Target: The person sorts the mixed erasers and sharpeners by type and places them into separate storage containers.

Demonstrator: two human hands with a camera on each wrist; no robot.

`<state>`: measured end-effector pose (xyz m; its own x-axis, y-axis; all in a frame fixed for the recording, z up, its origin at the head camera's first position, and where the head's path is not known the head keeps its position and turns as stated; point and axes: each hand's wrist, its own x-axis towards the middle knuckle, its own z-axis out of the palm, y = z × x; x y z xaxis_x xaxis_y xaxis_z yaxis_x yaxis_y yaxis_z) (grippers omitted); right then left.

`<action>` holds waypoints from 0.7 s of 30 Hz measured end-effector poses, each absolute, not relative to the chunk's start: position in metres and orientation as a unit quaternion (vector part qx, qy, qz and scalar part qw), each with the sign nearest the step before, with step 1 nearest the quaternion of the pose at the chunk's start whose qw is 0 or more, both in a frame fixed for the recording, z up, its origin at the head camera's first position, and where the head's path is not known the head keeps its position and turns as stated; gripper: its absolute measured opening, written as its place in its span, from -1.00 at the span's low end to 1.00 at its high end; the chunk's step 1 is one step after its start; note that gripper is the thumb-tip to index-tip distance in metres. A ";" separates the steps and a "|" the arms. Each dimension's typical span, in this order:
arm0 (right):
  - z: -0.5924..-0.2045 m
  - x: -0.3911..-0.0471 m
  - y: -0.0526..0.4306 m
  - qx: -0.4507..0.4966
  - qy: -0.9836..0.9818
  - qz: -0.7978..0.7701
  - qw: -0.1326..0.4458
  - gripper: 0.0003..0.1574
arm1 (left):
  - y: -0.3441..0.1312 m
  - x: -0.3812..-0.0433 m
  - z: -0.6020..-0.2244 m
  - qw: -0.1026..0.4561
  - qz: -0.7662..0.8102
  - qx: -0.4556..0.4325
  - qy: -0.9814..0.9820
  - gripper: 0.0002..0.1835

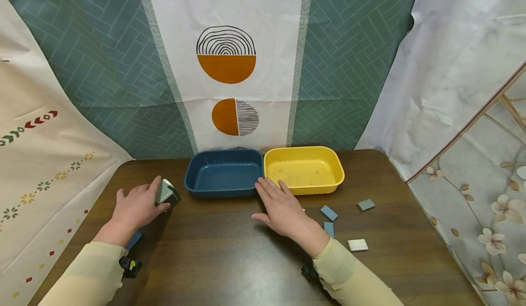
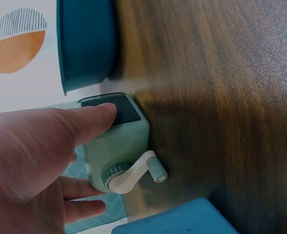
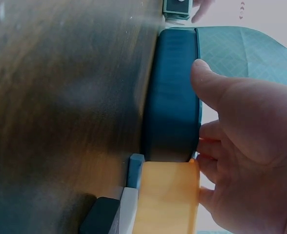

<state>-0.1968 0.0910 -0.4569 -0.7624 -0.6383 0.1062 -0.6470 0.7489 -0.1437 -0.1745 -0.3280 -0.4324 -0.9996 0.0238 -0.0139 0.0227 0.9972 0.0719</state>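
A green hand-crank pencil sharpener [image 1: 167, 194] is in my left hand [image 1: 137, 208], left of the blue bin [image 1: 223, 194]. In the left wrist view, my thumb presses the dark panel of the sharpener [image 2: 116, 146], with fingers partly hidden on the far side. Its pale crank handle [image 2: 129, 180] sticks out. My right hand [image 1: 283, 212] is held with fingers extended where the blue bin and the yellow bin [image 1: 318, 190] meet. The right wrist view has that hand [image 3: 251, 141] beside the bins' rims, holding nothing; whether the fingertips touch them I cannot tell.
Right of my right hand lie small rectangular blocks: a blue one [image 1: 329, 213], another blue one [image 1: 328, 229], a grey one [image 1: 366, 205] and a white one [image 1: 357, 245]. A blue block [image 1: 134, 239] lies by my left wrist. Patterned cloth [image 1: 345, 68] hangs behind the wooden table [image 1: 230, 260].
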 end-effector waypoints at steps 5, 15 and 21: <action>-0.457 -0.196 0.091 0.345 -0.934 0.090 0.025 0.11 | -0.329 -0.175 -0.433 0.009 0.039 0.007 0.999 0.06; -0.456 -0.196 0.091 0.343 -0.935 0.088 0.022 0.12 | -0.328 -0.176 -0.433 0.010 0.043 0.005 0.999 0.06; -0.457 -0.197 0.091 0.342 -0.936 0.088 0.017 0.13 | -0.327 -0.176 -0.432 0.006 0.048 0.008 0.999 0.03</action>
<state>-0.1965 0.0908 -0.4570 -0.7661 -0.6361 0.0921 -0.6421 0.7512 -0.1527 -0.1758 -0.3269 -0.4322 -0.9998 0.0156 -0.0114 0.0145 0.9954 0.0951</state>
